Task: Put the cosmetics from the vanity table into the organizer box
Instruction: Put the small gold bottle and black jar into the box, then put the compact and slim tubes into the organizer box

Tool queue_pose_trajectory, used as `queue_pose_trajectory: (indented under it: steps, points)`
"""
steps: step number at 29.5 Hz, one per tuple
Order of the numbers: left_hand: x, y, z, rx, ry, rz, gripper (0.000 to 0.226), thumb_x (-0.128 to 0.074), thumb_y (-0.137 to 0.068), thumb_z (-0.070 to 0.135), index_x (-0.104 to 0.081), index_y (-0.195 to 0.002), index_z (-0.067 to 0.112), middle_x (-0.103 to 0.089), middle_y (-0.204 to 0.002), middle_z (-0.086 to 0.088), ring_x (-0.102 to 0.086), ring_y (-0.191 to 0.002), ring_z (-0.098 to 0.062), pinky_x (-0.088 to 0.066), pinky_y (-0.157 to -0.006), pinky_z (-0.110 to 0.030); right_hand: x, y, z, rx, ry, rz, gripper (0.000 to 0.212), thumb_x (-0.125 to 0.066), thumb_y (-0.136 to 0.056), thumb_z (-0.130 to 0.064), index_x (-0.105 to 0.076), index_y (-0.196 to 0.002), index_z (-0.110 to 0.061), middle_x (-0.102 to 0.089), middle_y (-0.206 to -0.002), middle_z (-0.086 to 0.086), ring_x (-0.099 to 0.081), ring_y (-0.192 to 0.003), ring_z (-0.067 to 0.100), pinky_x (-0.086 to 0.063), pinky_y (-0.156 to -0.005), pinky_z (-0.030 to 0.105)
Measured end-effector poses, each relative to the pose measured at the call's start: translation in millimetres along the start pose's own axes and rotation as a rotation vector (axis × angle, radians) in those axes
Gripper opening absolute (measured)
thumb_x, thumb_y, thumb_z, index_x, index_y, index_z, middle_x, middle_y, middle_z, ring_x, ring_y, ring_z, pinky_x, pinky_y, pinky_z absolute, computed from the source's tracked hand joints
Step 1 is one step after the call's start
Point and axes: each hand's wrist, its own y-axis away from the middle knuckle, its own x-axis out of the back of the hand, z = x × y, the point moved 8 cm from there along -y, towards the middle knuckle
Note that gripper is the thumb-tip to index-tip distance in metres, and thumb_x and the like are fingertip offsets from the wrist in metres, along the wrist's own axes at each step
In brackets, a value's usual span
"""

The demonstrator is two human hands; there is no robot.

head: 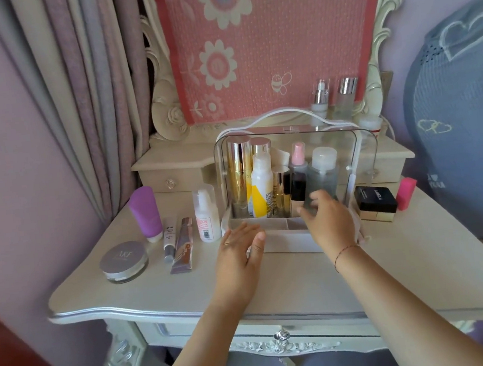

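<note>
The clear organizer box [359,152] with a white handle stands mid-table, its front open. Inside it stand gold bottles [239,171], a white-and-yellow bottle [261,186], a pink-topped spray [298,159] and a clear bottle of grey liquid [324,171]. My right hand [329,221] reaches into the box, its fingers wrapped round the base of the clear bottle. My left hand [240,253] lies flat and holds nothing, fingers apart, at the box's front left corner by the low white tray [282,239]. Left of the box are a white pump bottle [207,216], a metallic tube [183,245], a slim tube [169,239], a purple tube [145,212] and a round silver compact [123,260].
A black compact on a gold box [375,200] and a pink sponge [406,196] sit right of the organizer. Two silver-capped bottles [334,95] stand on the rear shelf behind it. Curtains hang at the left, a large cushion leans at the right.
</note>
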Motion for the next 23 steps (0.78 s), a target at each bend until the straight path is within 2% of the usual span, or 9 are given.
queue_pose_trajectory:
  steps: [2, 4, 6, 8, 12, 14, 17, 20, 23]
  points:
    - [20.9, 4.9, 3.0, -0.026, -0.012, 0.076, 0.030, -0.047, -0.092, 0.037, -0.066, -0.110, 0.022, -0.063, -0.118, 0.011, -0.046, -0.123, -0.005, -0.028, -0.107, -0.027, 7.7, 9.2, -1.9, 0.046, -0.040, 0.056, 0.043, -0.063, -0.088, -0.029, -0.055, -0.125, -0.010, -0.066, -0.119, 0.007, -0.064, -0.103, 0.024, -0.048, -0.081, 0.031]
    - [64.8, 13.3, -5.9, -0.007, -0.040, 0.269, 0.021, -0.054, -0.090, 0.033, -0.065, -0.106, 0.026, -0.062, -0.114, 0.014, -0.050, -0.116, -0.005, -0.037, -0.098, -0.021, 19.4, 24.2, -5.2, 0.123, -0.093, 0.139, 0.041, -0.067, -0.086, -0.024, -0.058, -0.122, -0.007, -0.067, -0.116, 0.008, -0.062, -0.107, 0.027, -0.047, -0.089, 0.035]
    - [119.5, 26.7, -27.3, 0.052, -0.125, 0.496, 0.016, -0.061, -0.086, 0.028, -0.063, -0.101, 0.028, -0.058, -0.110, 0.017, -0.051, -0.107, -0.010, -0.035, -0.087, -0.011, 29.5, 44.6, -9.6, 0.208, -0.135, 0.233, 0.035, -0.070, -0.083, -0.016, -0.061, -0.114, -0.005, -0.067, -0.110, 0.010, -0.060, -0.104, 0.030, -0.045, -0.092, 0.037]
    - [161.5, 37.5, -59.4, 0.202, -0.233, 0.612, 0.032, -0.068, -0.079, 0.028, -0.059, -0.109, 0.021, -0.052, -0.115, 0.006, -0.046, -0.109, -0.022, -0.030, -0.090, -0.015, 34.0, 65.1, -11.9, 0.263, -0.171, 0.283, 0.030, -0.070, -0.080, -0.008, -0.062, -0.108, -0.004, -0.066, -0.107, 0.011, -0.056, -0.106, 0.029, -0.041, -0.096, 0.034]
    - [178.6, 42.9, -130.4, 0.610, -0.302, 0.369, 0.087, -0.078, -0.068, 0.032, -0.030, -0.138, 0.011, -0.035, -0.136, -0.017, -0.031, -0.128, -0.034, -0.028, -0.107, -0.046, 28.7, 81.7, -14.1, 0.288, -0.236, 0.232, 0.028, -0.068, -0.081, -0.003, -0.061, -0.108, -0.004, -0.063, -0.109, 0.012, -0.056, -0.109, 0.030, -0.046, -0.097, 0.043]
    - [175.1, 39.3, -143.3, 0.599, -0.314, 0.256, 0.088, -0.077, -0.068, 0.030, -0.030, -0.139, 0.007, -0.035, -0.139, -0.018, -0.032, -0.129, -0.034, -0.029, -0.107, -0.046, 26.7, 81.6, -13.3, 0.269, -0.245, 0.213, 0.027, -0.067, -0.081, -0.004, -0.061, -0.108, -0.004, -0.063, -0.109, 0.012, -0.056, -0.108, 0.032, -0.047, -0.095, 0.046]
    - [178.6, 37.9, -145.1, 0.550, -0.371, 0.225, 0.076, -0.077, -0.068, 0.031, -0.042, -0.132, 0.009, -0.043, -0.133, -0.015, -0.044, -0.119, -0.034, -0.035, -0.100, -0.042, 26.7, 81.0, -15.2, 0.251, -0.225, 0.200, 0.027, -0.067, -0.080, -0.003, -0.061, -0.107, -0.003, -0.064, -0.107, 0.013, -0.057, -0.106, 0.033, -0.046, -0.094, 0.043]
    - [186.5, 53.9, -123.9, 0.482, -0.358, 0.396, 0.074, -0.078, -0.068, 0.032, -0.041, -0.130, 0.013, -0.044, -0.126, -0.012, -0.046, -0.114, -0.034, -0.039, -0.093, -0.042, 28.7, 87.8, -22.6, 0.287, -0.196, 0.194, 0.026, -0.068, -0.079, -0.001, -0.062, -0.105, -0.003, -0.065, -0.106, 0.011, -0.058, -0.106, 0.031, -0.041, -0.094, 0.032]
    - [162.3, 65.4, -70.1, 0.240, -0.282, 0.479, 0.080, -0.082, -0.063, 0.026, -0.039, -0.130, 0.021, -0.040, -0.127, 0.001, -0.041, -0.118, -0.023, -0.035, -0.095, -0.035, 24.8, 97.7, -24.1, 0.242, -0.293, 0.063, 0.027, -0.067, -0.083, -0.016, -0.061, -0.109, -0.013, -0.064, -0.109, -0.001, -0.057, -0.103, 0.015, -0.041, -0.089, 0.019]
